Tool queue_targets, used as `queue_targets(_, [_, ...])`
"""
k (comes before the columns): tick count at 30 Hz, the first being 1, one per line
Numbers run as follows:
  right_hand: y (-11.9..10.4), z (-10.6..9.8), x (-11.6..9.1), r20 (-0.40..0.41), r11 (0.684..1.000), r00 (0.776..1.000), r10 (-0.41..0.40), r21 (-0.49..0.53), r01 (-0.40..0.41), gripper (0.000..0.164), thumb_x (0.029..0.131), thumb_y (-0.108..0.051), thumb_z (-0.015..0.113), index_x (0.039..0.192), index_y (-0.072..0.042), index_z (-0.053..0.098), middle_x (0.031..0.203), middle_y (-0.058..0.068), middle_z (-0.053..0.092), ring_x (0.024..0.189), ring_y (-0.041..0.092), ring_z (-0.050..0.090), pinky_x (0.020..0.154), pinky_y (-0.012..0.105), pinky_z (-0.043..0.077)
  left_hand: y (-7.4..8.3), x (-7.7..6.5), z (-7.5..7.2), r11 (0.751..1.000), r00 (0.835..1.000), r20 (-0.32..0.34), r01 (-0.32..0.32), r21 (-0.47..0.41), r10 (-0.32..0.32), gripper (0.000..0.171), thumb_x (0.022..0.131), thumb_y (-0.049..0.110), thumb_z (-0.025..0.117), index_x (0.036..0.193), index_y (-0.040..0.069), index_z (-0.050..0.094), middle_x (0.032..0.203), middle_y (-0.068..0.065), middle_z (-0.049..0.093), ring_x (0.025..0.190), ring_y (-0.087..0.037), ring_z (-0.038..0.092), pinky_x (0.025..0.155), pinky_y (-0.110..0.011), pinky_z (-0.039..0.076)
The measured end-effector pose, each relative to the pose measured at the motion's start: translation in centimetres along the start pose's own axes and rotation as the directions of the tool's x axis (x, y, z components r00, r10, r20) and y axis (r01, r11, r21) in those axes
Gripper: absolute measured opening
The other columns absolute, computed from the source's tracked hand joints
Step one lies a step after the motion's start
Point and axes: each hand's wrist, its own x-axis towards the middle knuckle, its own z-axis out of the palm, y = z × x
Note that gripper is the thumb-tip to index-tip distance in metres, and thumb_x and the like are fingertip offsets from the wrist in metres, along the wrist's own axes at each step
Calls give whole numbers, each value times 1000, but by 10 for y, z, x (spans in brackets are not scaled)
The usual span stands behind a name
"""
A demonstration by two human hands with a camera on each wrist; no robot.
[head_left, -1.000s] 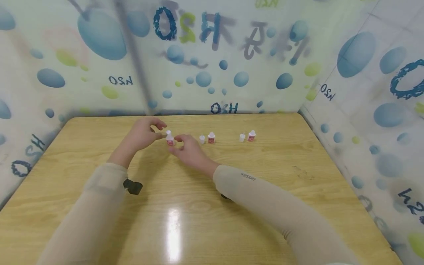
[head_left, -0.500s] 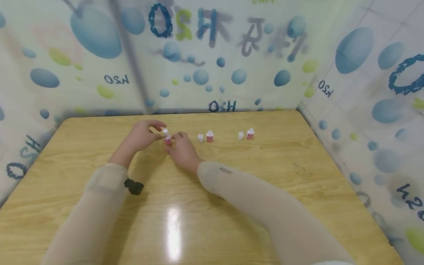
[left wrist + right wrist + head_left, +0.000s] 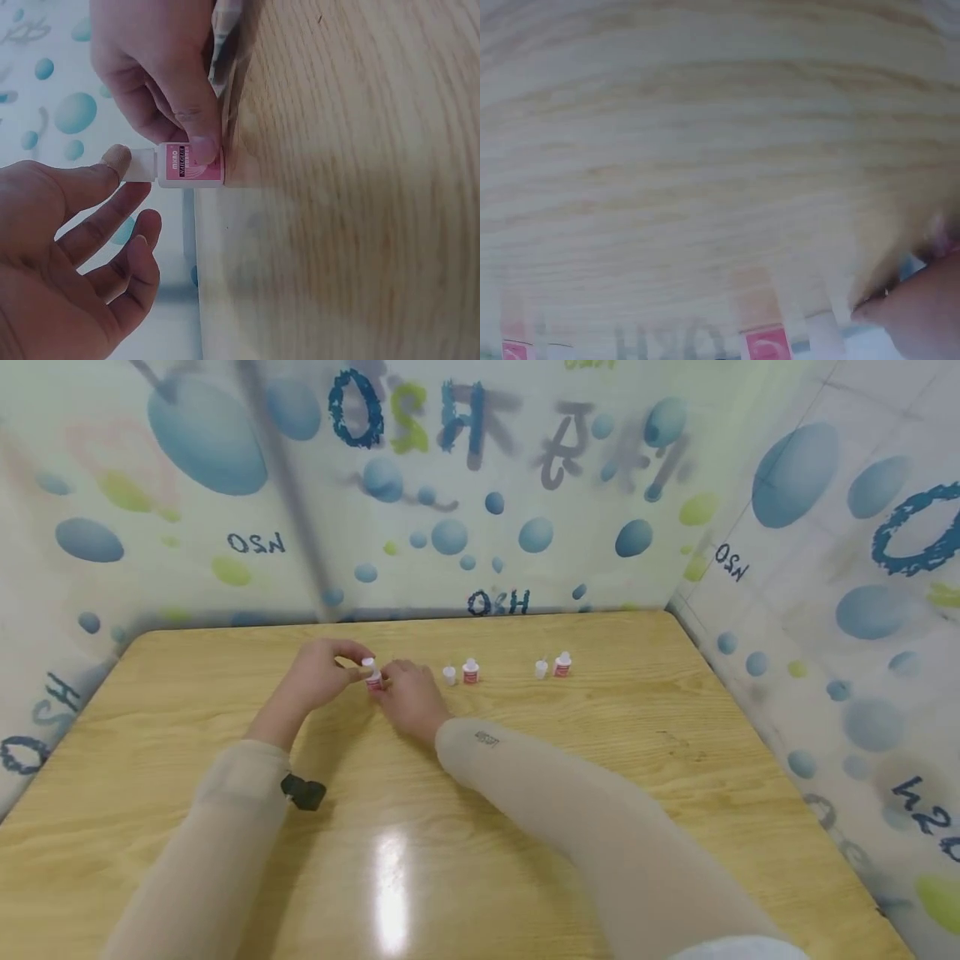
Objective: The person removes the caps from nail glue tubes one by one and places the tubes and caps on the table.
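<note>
A small nail glue bottle (image 3: 171, 175) with a pink label and a white cap (image 3: 139, 166) is between my hands on the far part of the table, toward the left. My left hand (image 3: 318, 677) pinches the cap, the thumb showing on it in the left wrist view. Around the pink-labelled body, the thumb and fingers of my right hand (image 3: 412, 697) grip. In the head view these fingers cover part of the bottle. My right hand (image 3: 926, 307) appears only at the lower right edge of the blurred right wrist view.
To the right along the wooden table (image 3: 570, 760) stand a second bottle (image 3: 470, 672) with a small white cap (image 3: 449, 676) beside it, and a third bottle (image 3: 562, 665) with another white cap (image 3: 541, 670) beside it. A patterned curtain wall (image 3: 420, 568) borders the back edge.
My right hand has moved left and closed its fingers around the bottle's body. My left hand's fingers have come onto the cap. The view has shifted slightly.
</note>
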Motion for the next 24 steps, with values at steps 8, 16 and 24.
queue_targets(8, [10,12,-2,-37,991,996,-75,-114,70,34,111,-42,56,133,-19,66,150,1,62,152,21,48,130,53,32,1,-6,1,1000,1000,-1,16,8,-16,31,105,22,68,131,6,72,135,-22,69,114,-42,67,91,-51,55])
queue_targets(16, [16,15,-3,-62,986,996,-66,-159,56,38,111,-49,49,133,-23,66,155,0,60,155,22,45,130,60,27,2,-5,3,1000,1000,-1,-2,29,2,32,107,23,66,134,7,72,138,-24,69,117,-45,68,93,-55,56])
queue_targets(24, [14,14,-3,-51,993,998,-33,-117,27,34,110,-44,57,134,-23,66,159,2,57,156,23,44,132,56,25,4,-6,4,999,1000,-21,8,52,-7,32,107,23,65,134,7,72,138,-23,69,118,-45,67,94,-55,56])
